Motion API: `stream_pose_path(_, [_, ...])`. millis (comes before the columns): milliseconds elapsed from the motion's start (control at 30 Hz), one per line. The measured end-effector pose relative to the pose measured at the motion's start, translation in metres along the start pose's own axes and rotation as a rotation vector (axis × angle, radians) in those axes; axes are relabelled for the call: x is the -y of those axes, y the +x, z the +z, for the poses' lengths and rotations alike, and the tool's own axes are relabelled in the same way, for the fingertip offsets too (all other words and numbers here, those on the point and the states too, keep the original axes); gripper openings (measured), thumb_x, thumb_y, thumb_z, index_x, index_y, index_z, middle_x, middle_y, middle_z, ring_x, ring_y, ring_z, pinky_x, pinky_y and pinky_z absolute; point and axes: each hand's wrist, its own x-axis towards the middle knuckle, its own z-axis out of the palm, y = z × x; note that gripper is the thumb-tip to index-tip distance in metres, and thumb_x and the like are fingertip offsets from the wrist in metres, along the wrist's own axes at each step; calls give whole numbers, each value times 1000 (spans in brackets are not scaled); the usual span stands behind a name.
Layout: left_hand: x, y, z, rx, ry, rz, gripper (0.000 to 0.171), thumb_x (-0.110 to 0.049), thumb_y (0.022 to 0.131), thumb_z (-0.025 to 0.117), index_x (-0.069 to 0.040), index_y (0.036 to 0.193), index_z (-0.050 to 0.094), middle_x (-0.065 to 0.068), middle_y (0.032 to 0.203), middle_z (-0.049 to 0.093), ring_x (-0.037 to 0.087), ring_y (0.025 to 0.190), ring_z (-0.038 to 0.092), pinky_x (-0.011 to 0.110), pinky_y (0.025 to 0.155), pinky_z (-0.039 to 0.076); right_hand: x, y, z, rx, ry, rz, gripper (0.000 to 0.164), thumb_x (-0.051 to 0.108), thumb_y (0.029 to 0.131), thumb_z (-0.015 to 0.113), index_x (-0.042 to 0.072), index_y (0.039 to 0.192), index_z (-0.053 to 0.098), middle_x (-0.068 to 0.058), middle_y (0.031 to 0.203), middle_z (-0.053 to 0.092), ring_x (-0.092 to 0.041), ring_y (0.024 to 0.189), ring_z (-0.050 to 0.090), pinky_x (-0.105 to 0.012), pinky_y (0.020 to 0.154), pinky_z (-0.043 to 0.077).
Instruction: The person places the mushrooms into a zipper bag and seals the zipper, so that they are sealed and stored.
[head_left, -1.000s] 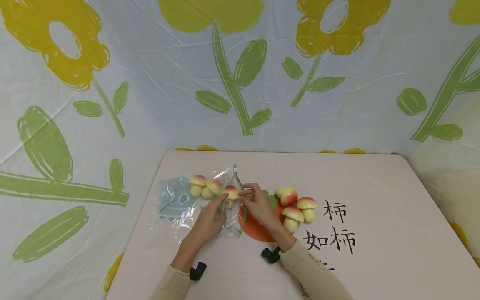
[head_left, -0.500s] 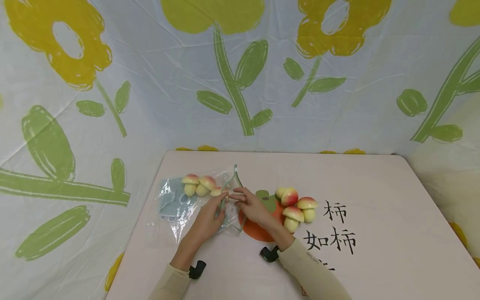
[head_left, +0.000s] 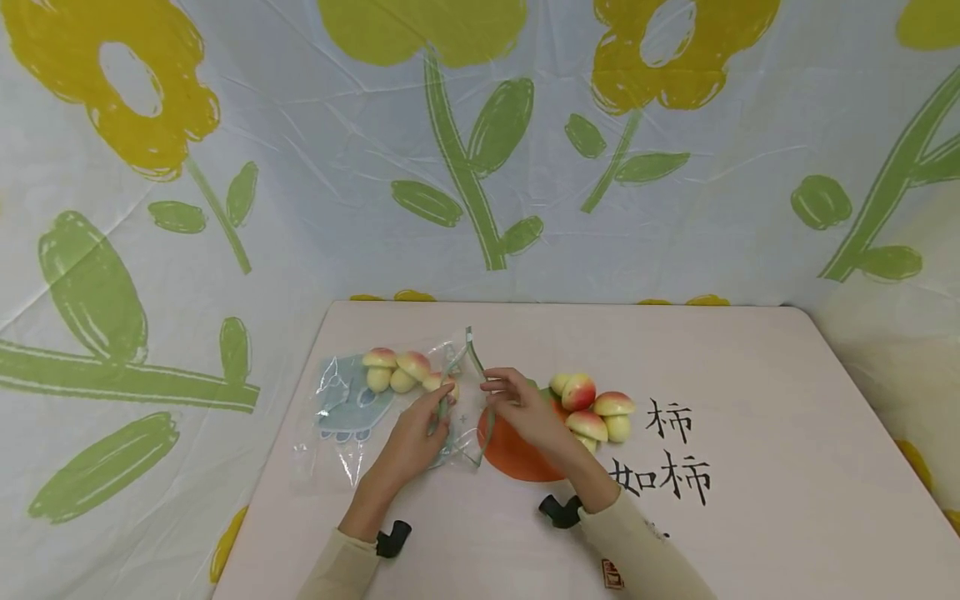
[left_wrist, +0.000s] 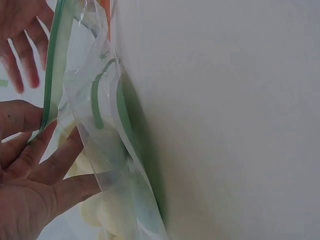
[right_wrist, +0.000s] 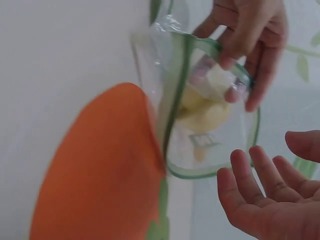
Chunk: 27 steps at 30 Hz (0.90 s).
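Note:
A clear zip bag (head_left: 463,437) with a green-edged mouth lies at the left of the table. My left hand (head_left: 411,437) pinches one edge of its mouth between thumb and fingers, holding it apart in the left wrist view. Inside are mushroom-shaped pieces with red-tinged caps: one mushroom (head_left: 379,369), another mushroom (head_left: 409,372) beside it, and a third mushroom (head_left: 435,382) partly hidden by my left fingers. My right hand (head_left: 527,412) hovers just right of the mouth, its fingers spread and holding nothing in the right wrist view.
Outside the bag, right of my right hand, sit a mushroom lying tilted (head_left: 578,392), an upright mushroom (head_left: 615,415) and a partly covered mushroom (head_left: 587,427). The pale table mat (head_left: 780,433) bears an orange persimmon print (head_left: 517,450) and black characters. A flowered curtain (head_left: 555,250) stands behind.
A mushroom at the bag's mouth has gone leftward inside, and the other two inside have shifted left. My right hand reached in, then drew back to the right without it. The left keeps its hold.

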Motion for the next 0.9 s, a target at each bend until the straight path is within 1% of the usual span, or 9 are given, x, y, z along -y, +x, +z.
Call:
stream_pose_path(100, [1,0,0,0,-11,-16,60,3,89,65,-7,146,50,9,125,61,21,95,56,42,86,48,9,-9,-8,-29,-1,15,43,4,99,56,5,142,49,-24,132,57,-41,117,56,-44,98,48])
stream_pose_path(267, [3,0,0,-7,-25,-29,59,2,88,66,-9,144,52,6,115,62,13,72,47,34,72,45,19,-23,-24,-52,-26,-23,41,7,100,60,11,140,51,-18,128,59,-39,118,56,-39,95,50])
stream_pose_path(333, [3,0,0,-5,-28,-38,59,2,88,65,-10,144,53,4,111,61,10,68,45,32,69,44,21,-28,-32,-61,-47,-52,41,8,100,61,10,140,51,-16,127,61,-41,118,56,-37,94,50])
stream_pose_path(400, [3,1,-1,0,-27,-47,59,2,88,66,-11,145,53,3,101,59,9,65,43,30,65,43,21,-33,-40,-74,-68,-77,42,10,99,63,10,140,52,-15,125,62,-41,117,56,-35,92,50])
stream_pose_path(500, [2,1,-1,10,-28,-63,59,1,89,66,-11,145,52,-1,84,49,9,63,41,30,61,42,22,-39,-52,-95,-94,-104,42,12,99,63,10,140,52,-16,125,62,-41,116,57,-34,94,48])
stream_pose_path(567, [2,1,-1,16,-29,-72,59,0,89,66,-11,145,52,-1,79,43,9,63,42,30,61,41,22,-43,-60,-115,-111,-106,42,12,99,63,10,140,52,-15,125,62,-40,115,58,-34,94,48])
stream_pose_path(700, [3,1,-1,25,-32,-82,58,0,90,65,-12,145,52,-1,79,42,8,62,41,30,60,41,24,-53,-74,-164,-154,-93,41,11,100,63,12,140,53,-12,125,62,-34,114,59,-32,93,48])
stream_pose_path(767, [3,1,-1,25,-34,-84,58,0,90,65,-12,145,52,0,87,49,8,62,41,30,62,41,24,-57,-79,-186,-170,-91,41,12,99,63,12,139,53,-12,125,63,-33,113,59,-29,92,49])
stream_pose_path(900, [2,0,-1,31,-45,-87,58,0,91,64,-11,146,51,5,102,59,9,64,42,30,63,42,21,-64,-91,-209,-170,-110,42,9,100,62,8,140,52,-22,126,61,-38,112,59,-25,90,49])
